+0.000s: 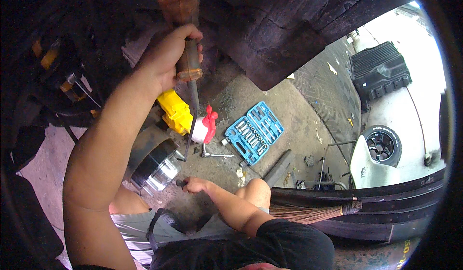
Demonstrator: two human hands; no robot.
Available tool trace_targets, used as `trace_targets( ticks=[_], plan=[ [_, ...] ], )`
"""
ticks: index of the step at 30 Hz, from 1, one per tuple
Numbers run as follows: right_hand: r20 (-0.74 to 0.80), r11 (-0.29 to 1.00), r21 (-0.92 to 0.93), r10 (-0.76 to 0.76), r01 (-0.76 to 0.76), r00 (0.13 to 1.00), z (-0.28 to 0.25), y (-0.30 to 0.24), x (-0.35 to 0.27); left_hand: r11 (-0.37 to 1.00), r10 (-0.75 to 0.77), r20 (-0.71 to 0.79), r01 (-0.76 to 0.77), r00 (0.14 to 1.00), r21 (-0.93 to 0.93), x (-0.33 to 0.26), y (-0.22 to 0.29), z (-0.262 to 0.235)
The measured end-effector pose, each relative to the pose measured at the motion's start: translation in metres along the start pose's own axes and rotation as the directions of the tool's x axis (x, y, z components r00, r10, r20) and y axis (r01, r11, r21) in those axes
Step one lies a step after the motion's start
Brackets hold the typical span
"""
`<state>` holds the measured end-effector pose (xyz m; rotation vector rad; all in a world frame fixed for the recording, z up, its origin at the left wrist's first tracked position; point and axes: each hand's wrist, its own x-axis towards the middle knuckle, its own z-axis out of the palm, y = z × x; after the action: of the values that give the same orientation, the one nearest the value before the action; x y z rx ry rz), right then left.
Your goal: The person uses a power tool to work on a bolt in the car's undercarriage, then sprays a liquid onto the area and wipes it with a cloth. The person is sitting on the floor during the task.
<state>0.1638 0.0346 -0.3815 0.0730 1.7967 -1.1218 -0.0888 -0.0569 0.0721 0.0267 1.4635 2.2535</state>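
Note:
My left hand (166,53) reaches up and wraps round a dark tube-like part (189,60) with a rusty orange band at its lower end. From it a thin dark rod (194,106) runs down, bending toward a shiny metal wheel hub (164,174) with studs. Beside the hub, my right hand (195,185) is closed on a dark handle (181,183); the rest of what it belongs to I cannot make out. A yellow object (176,110) lies behind the rod, touching a white and red piece (208,125).
An open blue socket set (255,132) lies on the concrete, near a ratchet (217,155). A dark panel (275,48) hangs overhead. To the right are a stick broom (308,213), a wheel (382,145) and a black ribbed plastic piece (381,69).

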Motion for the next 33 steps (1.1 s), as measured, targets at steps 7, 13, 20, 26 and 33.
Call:
trace_targets(
  ticks=[7,13,20,26,33],
  plan=[
    [-0.014,0.999,-0.015,0.034,-0.034,0.999,-0.004,-0.014,-0.012,1.0,-0.018,0.024,0.018,1.0,0.007,0.0,0.001,-0.003],
    [0.014,0.999,-0.041,0.03,-0.029,0.999,-0.005,-0.017,-0.013,1.0,-0.022,0.05,0.022,0.999,0.001,0.002,-0.001,-0.006],
    [0.006,0.998,-0.038,0.055,-0.054,0.998,-0.005,-0.019,-0.013,1.0,-0.021,0.044,0.021,0.999,-0.004,0.002,0.0,-0.004],
    [0.001,0.997,-0.051,0.056,-0.056,0.998,-0.006,-0.021,-0.014,1.0,-0.015,0.054,0.015,0.998,-0.004,0.001,0.0,-0.002],
    [0.012,0.998,-0.044,0.051,-0.05,0.999,-0.007,-0.022,-0.017,0.999,-0.044,0.089,0.045,0.995,-0.016,0.001,0.002,-0.004]
  ],
)
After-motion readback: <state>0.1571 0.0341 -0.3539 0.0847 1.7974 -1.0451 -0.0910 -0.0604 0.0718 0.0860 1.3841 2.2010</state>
